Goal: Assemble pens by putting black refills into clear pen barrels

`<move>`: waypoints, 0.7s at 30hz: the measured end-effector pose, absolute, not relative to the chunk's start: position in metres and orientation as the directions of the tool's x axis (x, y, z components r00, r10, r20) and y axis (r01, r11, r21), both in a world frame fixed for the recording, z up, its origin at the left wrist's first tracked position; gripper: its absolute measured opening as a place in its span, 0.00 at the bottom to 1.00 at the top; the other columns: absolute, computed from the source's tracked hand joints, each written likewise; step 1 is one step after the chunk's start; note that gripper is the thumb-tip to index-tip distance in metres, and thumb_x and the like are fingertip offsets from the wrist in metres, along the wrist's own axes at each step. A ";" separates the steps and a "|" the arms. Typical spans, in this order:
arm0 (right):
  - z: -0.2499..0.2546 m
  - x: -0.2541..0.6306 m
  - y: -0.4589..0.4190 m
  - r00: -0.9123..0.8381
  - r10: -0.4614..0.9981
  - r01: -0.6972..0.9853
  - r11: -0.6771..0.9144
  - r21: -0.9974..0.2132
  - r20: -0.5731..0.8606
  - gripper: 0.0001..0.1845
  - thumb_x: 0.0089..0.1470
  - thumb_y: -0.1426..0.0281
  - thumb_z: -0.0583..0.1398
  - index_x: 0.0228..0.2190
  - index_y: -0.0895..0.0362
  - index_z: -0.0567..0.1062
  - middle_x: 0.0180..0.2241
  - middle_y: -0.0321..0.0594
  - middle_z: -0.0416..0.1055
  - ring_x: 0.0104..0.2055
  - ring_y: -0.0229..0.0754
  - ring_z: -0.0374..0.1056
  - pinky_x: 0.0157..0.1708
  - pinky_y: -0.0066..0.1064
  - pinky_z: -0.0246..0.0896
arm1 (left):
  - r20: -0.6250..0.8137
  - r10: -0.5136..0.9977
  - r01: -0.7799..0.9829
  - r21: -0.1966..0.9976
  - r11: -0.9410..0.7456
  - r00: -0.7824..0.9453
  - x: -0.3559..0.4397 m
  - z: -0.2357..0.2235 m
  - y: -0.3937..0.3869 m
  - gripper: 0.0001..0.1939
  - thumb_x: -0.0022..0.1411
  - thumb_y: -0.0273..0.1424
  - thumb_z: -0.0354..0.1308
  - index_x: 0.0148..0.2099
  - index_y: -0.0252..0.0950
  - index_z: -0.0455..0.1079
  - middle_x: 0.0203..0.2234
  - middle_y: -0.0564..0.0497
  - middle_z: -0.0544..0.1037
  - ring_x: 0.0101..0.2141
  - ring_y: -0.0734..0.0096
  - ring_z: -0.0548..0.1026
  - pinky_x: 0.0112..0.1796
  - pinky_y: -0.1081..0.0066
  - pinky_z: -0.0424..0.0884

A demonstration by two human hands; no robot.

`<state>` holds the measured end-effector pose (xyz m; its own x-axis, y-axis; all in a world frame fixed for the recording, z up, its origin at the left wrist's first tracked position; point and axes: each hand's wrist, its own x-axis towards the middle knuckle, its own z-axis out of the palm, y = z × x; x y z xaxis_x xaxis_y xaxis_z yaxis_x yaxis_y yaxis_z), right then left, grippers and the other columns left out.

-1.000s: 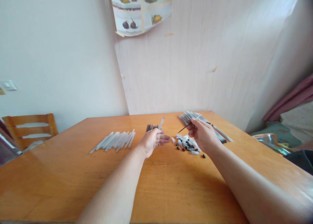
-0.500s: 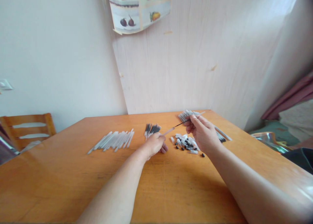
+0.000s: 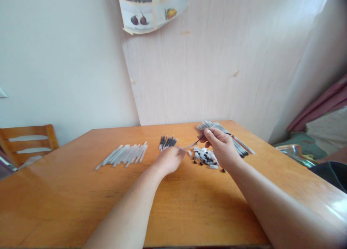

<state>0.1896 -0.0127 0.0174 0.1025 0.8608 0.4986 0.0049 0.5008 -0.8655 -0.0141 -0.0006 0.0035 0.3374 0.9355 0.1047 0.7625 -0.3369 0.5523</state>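
My left hand (image 3: pixel 169 159) is closed round a clear pen barrel (image 3: pixel 187 147) that sticks out to the right. My right hand (image 3: pixel 220 144) pinches a thin dark refill at the barrel's open end; the refill is almost wholly hidden inside the barrel and my fingers. Both hands hover just above the orange wooden table (image 3: pixel 81 205). Under and between them lies a heap of small white and black caps and tips (image 3: pixel 206 158). A bundle of dark refills (image 3: pixel 167 142) lies just behind my left hand.
A row of clear barrels (image 3: pixel 123 155) lies at the left of the table. A pile of pens (image 3: pixel 230 138) lies behind my right hand. A wooden chair (image 3: pixel 25 142) stands at far left. Bedding and a dark bag sit at right, beyond the table edge.
My left hand tipped the barrel from upright toward the right. My right hand brought the refill to its mouth and pushed it in, so the hands have come together.
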 end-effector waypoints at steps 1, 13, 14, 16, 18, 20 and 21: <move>0.017 0.189 -0.013 0.099 0.861 0.021 0.499 -0.866 0.498 0.18 0.56 0.55 0.58 0.35 0.57 0.77 0.32 0.42 0.75 0.34 0.39 0.69 0.28 0.28 0.60 | 0.110 0.933 0.767 0.540 -0.347 0.344 -0.015 0.005 -0.002 0.25 0.65 0.49 0.44 0.39 0.38 0.75 0.32 0.47 0.80 0.34 0.64 0.75 0.32 0.71 0.63; 0.015 0.190 -0.013 -0.011 0.933 0.272 0.348 -0.897 0.359 0.21 0.53 0.62 0.58 0.48 0.58 0.73 0.38 0.42 0.76 0.37 0.41 0.69 0.31 0.29 0.59 | 0.117 0.937 0.841 0.415 -0.347 0.329 -0.018 0.008 -0.005 0.27 0.62 0.53 0.45 0.36 0.39 0.76 0.27 0.48 0.77 0.29 0.67 0.72 0.26 0.72 0.55; 0.013 0.193 -0.009 0.008 0.938 0.358 0.320 -0.877 0.345 0.19 0.53 0.64 0.57 0.45 0.58 0.74 0.35 0.40 0.76 0.34 0.40 0.69 0.30 0.29 0.59 | 0.113 0.941 0.850 0.405 -0.337 0.319 -0.019 0.007 -0.004 0.26 0.62 0.53 0.45 0.35 0.38 0.75 0.26 0.48 0.77 0.28 0.67 0.72 0.26 0.72 0.54; 0.006 0.200 -0.002 0.006 0.940 0.572 0.276 -0.772 0.341 0.13 0.51 0.67 0.57 0.38 0.57 0.76 0.30 0.39 0.75 0.31 0.39 0.67 0.29 0.29 0.57 | 0.098 0.948 0.866 0.388 -0.316 0.302 -0.021 0.006 -0.002 0.25 0.62 0.52 0.46 0.32 0.37 0.74 0.25 0.49 0.76 0.27 0.68 0.71 0.26 0.72 0.54; 0.000 0.205 0.004 -0.056 0.935 0.748 0.271 -0.606 0.350 0.10 0.50 0.68 0.57 0.32 0.56 0.77 0.30 0.39 0.75 0.32 0.40 0.67 0.31 0.30 0.56 | 0.086 0.955 0.878 0.375 -0.296 0.285 -0.022 0.006 0.000 0.25 0.62 0.51 0.47 0.31 0.37 0.72 0.24 0.49 0.75 0.26 0.68 0.70 0.26 0.72 0.54; -0.005 0.206 0.007 -0.118 0.931 0.844 0.277 -0.459 0.345 0.10 0.50 0.69 0.57 0.31 0.55 0.78 0.33 0.40 0.75 0.35 0.41 0.68 0.33 0.30 0.55 | 0.077 0.960 0.887 0.370 -0.278 0.269 -0.022 0.006 0.000 0.25 0.62 0.51 0.47 0.31 0.37 0.72 0.23 0.49 0.75 0.26 0.69 0.70 0.26 0.72 0.54; -0.006 0.205 0.006 -0.142 0.931 0.871 0.279 -0.405 0.337 0.10 0.51 0.69 0.57 0.32 0.55 0.78 0.34 0.41 0.75 0.37 0.42 0.68 0.34 0.30 0.55 | 0.075 0.962 0.888 0.370 -0.272 0.263 -0.023 0.007 -0.001 0.24 0.62 0.51 0.47 0.30 0.37 0.71 0.23 0.49 0.74 0.25 0.69 0.70 0.26 0.72 0.54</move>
